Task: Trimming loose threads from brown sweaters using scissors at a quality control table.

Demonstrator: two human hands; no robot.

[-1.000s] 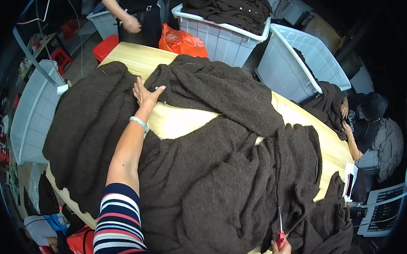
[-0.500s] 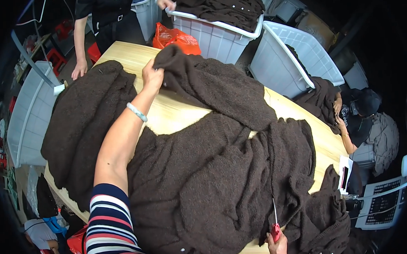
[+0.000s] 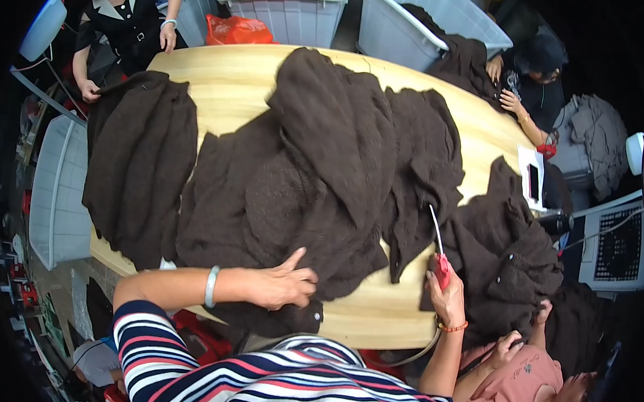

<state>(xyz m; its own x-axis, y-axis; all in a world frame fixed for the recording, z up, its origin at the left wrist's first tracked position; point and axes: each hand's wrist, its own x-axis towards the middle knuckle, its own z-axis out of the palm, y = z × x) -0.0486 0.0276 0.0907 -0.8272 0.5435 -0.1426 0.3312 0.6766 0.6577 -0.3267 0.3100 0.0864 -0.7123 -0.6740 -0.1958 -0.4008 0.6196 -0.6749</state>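
A large dark brown knit garment (image 3: 256, 175) lies spread and folded over the table in front of me, with a small pale button near its front edge. My left hand (image 3: 286, 281) is over the lower part of this garment, index finger stretched out and the others loosely bent apart, gripping nothing that I can see. At the right, my right hand (image 3: 448, 296) is closed round a red-handled tool (image 3: 442, 264) with a long, thin metal shaft. Its tip points away from me, over the garment's right edge; I cannot tell its exact kind.
More brown garments lie left (image 3: 140, 158) and right (image 3: 507, 239) on the wooden table (image 3: 230, 76). Co-workers handle cloth at the far left, far right and near right. Grey-white bins (image 3: 292, 19) and a red plastic bag (image 3: 239, 31) stand beyond the table.
My left hand has let go of the raised cloth and come back toward me. The garment has shifted and refolded. My right hand has moved away from me with the tool.
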